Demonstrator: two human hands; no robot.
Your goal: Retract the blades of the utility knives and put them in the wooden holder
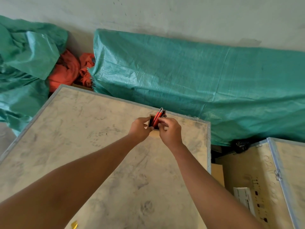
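Behind the work surface, a long green tarp (pixel 198 76) drapes over something against the pale wall (pixel 165 12), with a second crumpled tarp at far left and an orange cloth (pixel 66 70) bunched between them. Below these, the tabletop (pixel 82 129), a stained plywood panel with a metal-trimmed rim, fills most of the view; its far edge runs diagonally from upper left to right, and its right edge drops beside a dark gap. Across that gap stands a crate (pixel 257 171) with metal edging and a white label. Wide bare plywood lies left of and nearer than the hands, while little room remains between the holder and the far edge.

Both bare forearms reach forward to the holder (pixel 152 120), a small open wooden box standing near the far edge. The left hand (pixel 140 129) grips the holder's left side, fingers curled around its wall. The right hand (pixel 170 131) pinches with narrow fingers the red knives (pixel 156 118), which stand upright and tilted slightly right inside the holder, their dark upper ends rising above its rim. Whether the blades are drawn in cannot be told. A small yellow scrap (pixel 74 224) lies at the tabletop's near edge.
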